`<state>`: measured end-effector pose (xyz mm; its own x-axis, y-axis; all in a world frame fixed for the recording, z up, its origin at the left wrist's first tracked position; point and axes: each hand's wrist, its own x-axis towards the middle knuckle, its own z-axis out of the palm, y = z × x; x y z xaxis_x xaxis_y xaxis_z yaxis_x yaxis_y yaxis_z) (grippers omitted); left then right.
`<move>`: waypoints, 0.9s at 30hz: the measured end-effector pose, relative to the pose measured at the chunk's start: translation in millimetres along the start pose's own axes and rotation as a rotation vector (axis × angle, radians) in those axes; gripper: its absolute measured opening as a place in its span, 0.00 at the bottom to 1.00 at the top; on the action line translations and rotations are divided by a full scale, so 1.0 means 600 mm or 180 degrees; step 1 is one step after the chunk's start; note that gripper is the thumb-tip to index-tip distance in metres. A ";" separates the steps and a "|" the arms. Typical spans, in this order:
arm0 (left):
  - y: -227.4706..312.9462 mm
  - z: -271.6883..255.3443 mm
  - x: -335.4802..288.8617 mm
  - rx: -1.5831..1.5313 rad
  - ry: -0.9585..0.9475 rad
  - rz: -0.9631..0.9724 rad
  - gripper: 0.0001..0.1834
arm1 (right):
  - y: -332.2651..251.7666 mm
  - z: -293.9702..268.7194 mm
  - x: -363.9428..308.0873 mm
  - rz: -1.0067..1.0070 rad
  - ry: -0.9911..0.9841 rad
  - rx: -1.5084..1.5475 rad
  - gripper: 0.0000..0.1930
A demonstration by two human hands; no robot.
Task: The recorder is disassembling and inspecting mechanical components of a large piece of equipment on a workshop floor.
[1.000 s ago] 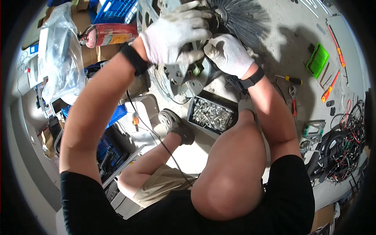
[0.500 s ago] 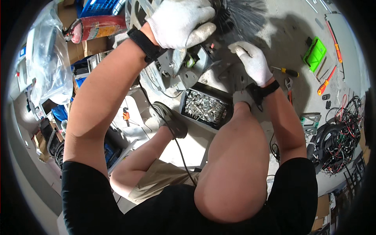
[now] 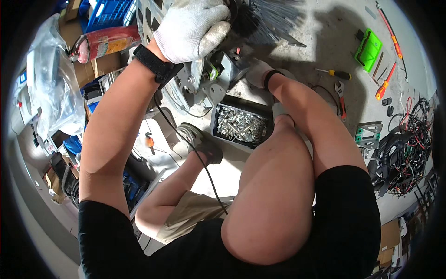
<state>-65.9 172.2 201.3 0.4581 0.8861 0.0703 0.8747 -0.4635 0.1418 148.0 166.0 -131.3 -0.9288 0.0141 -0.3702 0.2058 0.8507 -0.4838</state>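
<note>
In the head view, the left hand (image 3: pixel 193 30) curls over the metal machine (image 3: pixel 214 93), fingers bent (what they pinch, I cannot tell). The right hand (image 3: pixel 258 74) is beside it, fingers too shadowed to read. A steady left hold should help; the bolt box's rim (image 3: pixel 251 108) crowds the near side.

No legible lettering or numbers

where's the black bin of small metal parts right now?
Head view, slightly right of and above centre: the bin sits between the left shoe and right leg, below the right hand in the picture.
</note>
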 end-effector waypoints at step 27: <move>0.016 -0.005 -0.001 -0.0080 0.0340 -0.0159 0.10 | -0.026 -0.299 -0.300 0.0038 0.2168 0.1657 0.09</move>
<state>-58.5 167.1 205.5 0.3933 0.9041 0.1672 0.8912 -0.4195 0.1724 256.4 244.5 85.3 -0.8740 0.4758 0.0988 0.1771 0.5012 -0.8470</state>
